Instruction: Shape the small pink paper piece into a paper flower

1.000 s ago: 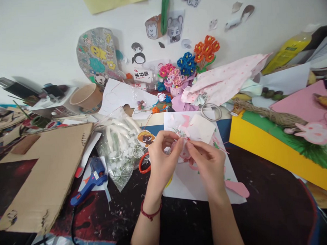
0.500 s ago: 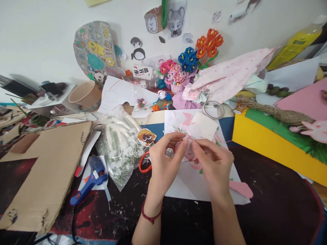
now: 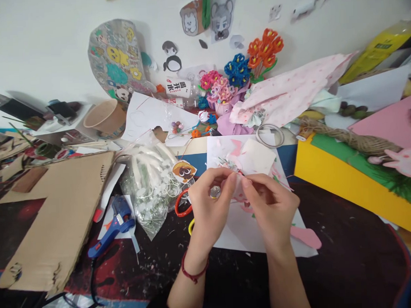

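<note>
My left hand (image 3: 209, 205) and my right hand (image 3: 273, 205) meet fingertip to fingertip above a white paper sheet (image 3: 235, 236). Between their pinched thumbs and forefingers is a small, thin, pale pink piece (image 3: 238, 187), mostly covered by the fingers; its material I cannot make out. Pink paper cut-outs (image 3: 236, 147) and an off-white square piece (image 3: 260, 155) lie on the sheet beyond the fingers. A long pink paper strip (image 3: 306, 237) lies at the sheet's right edge. Close by my left wrist are an orange loop handle (image 3: 182, 205) and a yellow loop (image 3: 191, 226), partly hidden.
A blue glue gun (image 3: 115, 226) and cut cardboard (image 3: 59, 213) lie at left, beside a clear bag of white-stemmed pieces (image 3: 146, 187). Behind stand pipe-cleaner flowers (image 3: 238, 71) and a paper bowl (image 3: 106, 118). A yellow box (image 3: 344, 180) with twine (image 3: 356, 139) stands at right.
The fingertips of both hands have drawn slightly closer around the pale pink piece, and my right hand has turned a little. The camera view has shifted slightly. The surrounding things stay in place.
</note>
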A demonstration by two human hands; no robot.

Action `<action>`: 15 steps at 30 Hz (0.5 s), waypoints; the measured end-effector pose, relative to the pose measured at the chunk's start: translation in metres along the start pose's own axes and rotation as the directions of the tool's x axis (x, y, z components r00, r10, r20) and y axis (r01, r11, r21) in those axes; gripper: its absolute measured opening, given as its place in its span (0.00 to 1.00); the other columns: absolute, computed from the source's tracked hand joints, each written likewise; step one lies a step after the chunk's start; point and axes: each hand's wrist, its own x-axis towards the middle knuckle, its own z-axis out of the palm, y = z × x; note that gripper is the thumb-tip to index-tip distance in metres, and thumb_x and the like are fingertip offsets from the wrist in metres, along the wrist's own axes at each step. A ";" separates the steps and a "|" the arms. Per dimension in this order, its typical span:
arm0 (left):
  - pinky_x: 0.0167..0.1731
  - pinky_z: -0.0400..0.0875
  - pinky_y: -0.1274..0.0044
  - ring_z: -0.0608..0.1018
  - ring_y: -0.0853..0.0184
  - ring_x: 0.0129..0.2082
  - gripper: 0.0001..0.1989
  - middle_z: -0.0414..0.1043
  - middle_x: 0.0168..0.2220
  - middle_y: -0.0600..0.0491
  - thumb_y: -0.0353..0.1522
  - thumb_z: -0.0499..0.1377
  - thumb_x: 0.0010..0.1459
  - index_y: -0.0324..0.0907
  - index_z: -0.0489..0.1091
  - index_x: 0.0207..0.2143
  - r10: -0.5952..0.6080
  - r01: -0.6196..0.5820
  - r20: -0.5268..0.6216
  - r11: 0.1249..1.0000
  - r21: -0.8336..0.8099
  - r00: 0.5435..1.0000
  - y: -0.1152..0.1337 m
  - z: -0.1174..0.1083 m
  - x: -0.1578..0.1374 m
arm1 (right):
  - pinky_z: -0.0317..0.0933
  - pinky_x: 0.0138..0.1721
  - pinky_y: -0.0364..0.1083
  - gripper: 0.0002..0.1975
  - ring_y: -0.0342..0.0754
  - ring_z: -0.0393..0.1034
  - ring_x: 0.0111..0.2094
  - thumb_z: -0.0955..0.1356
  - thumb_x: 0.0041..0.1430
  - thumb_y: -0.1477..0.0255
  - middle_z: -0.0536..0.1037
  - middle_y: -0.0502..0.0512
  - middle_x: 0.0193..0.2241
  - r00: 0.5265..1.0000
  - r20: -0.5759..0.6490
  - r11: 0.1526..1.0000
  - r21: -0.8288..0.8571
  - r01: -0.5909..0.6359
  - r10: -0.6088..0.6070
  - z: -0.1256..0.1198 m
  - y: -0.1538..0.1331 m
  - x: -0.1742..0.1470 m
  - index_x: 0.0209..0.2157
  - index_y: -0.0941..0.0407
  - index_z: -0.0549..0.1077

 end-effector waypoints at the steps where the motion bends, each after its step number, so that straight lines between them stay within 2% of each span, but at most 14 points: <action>1: 0.33 0.73 0.81 0.77 0.73 0.30 0.02 0.77 0.31 0.55 0.31 0.62 0.60 0.41 0.74 0.34 0.002 -0.002 -0.003 1.000 -0.003 1.000 0.000 0.000 0.000 | 0.66 0.23 0.36 0.04 0.37 0.71 0.24 0.72 0.55 0.76 0.78 0.46 0.25 1.000 -0.012 1.000 0.007 -0.007 0.007 0.000 0.000 0.000 0.32 0.53 0.79; 5: 0.33 0.73 0.80 0.77 0.73 0.30 0.02 0.77 0.31 0.55 0.31 0.62 0.60 0.42 0.74 0.35 0.008 -0.008 -0.001 1.000 0.016 1.000 0.001 0.000 0.000 | 0.69 0.24 0.37 0.03 0.40 0.74 0.26 0.73 0.55 0.74 0.81 0.47 0.27 0.998 -0.016 0.998 0.029 -0.059 0.060 0.000 0.001 0.000 0.32 0.52 0.80; 9: 0.32 0.74 0.79 0.77 0.72 0.30 0.03 0.77 0.31 0.54 0.31 0.62 0.61 0.41 0.74 0.34 0.018 -0.017 -0.001 0.998 0.056 1.000 0.001 0.000 -0.001 | 0.68 0.21 0.38 0.02 0.41 0.73 0.24 0.73 0.54 0.72 0.80 0.48 0.26 0.991 -0.023 0.991 0.032 -0.128 0.129 -0.001 0.003 -0.001 0.31 0.52 0.80; 15: 0.32 0.74 0.79 0.78 0.72 0.30 0.02 0.77 0.31 0.54 0.31 0.62 0.60 0.42 0.74 0.34 0.031 -0.031 -0.001 0.997 0.067 1.000 0.001 0.001 -0.002 | 0.65 0.18 0.37 0.01 0.40 0.72 0.23 0.73 0.54 0.72 0.79 0.48 0.24 0.991 -0.039 0.991 0.036 -0.126 0.128 -0.002 0.003 0.000 0.30 0.52 0.80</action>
